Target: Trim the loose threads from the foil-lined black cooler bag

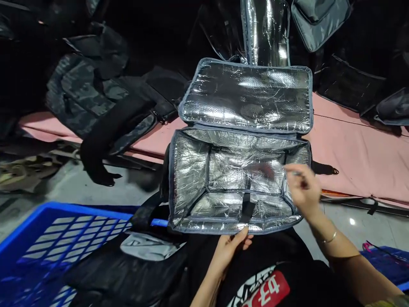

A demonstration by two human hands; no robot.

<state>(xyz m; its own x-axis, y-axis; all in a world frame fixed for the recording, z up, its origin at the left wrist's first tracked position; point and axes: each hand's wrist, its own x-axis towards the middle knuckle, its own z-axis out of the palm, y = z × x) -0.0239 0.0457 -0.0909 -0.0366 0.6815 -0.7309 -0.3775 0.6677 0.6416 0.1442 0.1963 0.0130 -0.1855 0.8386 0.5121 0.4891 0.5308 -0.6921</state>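
Note:
An insulated cooler bag (246,168) with a silver foil lining and blue-grey edging stands unzipped in front of me. Its foil-lined lid (252,96) is folded back, away from me. My left hand (232,245) pinches the near rim, just below a black strap tab (247,207) that hangs inside. Over the bag's right side, my right hand (303,187) is held with curled fingers. Something small and dark shows in its grip, too blurred to name.
A blue plastic basket (64,209) with black bags (134,264) is at lower left. Behind lies a pink-covered surface (358,149) bearing a camouflage backpack (86,85) and dark bags. A grey bag (319,21) is at the back; another blue container (388,264) stands right.

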